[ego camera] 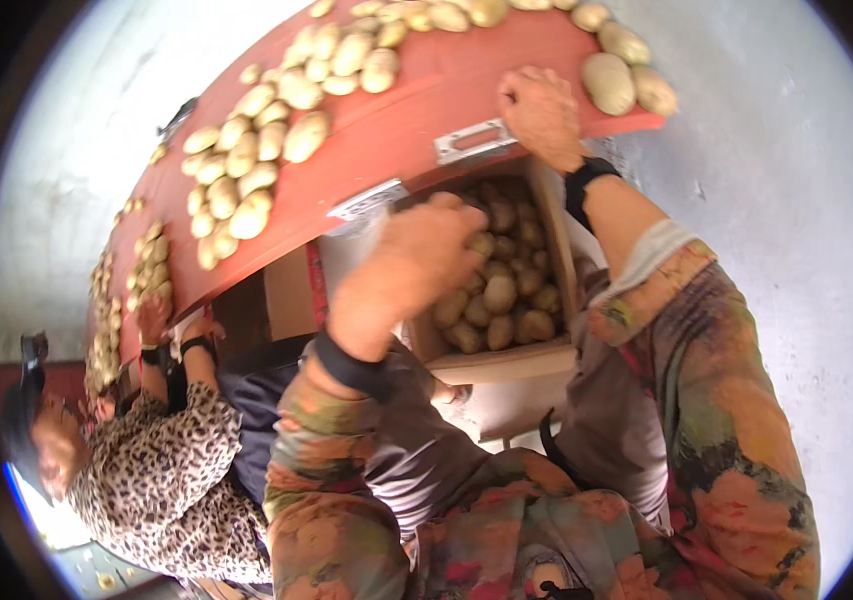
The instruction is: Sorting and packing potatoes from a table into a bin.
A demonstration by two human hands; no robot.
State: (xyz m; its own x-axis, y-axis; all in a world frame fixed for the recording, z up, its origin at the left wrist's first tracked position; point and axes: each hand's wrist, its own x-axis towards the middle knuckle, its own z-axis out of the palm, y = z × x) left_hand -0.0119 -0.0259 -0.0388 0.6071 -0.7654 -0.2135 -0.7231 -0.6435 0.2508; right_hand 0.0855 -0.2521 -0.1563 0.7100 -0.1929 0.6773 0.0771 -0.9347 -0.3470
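Note:
My left hand point(426, 240), blurred, hangs over an open cardboard box point(501, 369) filled with potatoes point(500, 294). Its fingers curl downward beside a potato in the box, and whether they hold one is hidden. My right hand point(542, 112) is over the red tabletop point(396, 124) near its front edge, fingers curled in, with nothing visible in them. To its right, a few large potatoes point(608, 84) sit at the table's corner. The box stands between my knees, partly below the table edge.
Two metal fittings point(475, 141) point(368, 202) are on the table's front edge. Potatoes lie in grouped clusters point(239, 161) along the tabletop. On my left, a person in a leopard-print top point(163, 480) sits with both hands at the table edge, beside another cardboard box point(287, 296).

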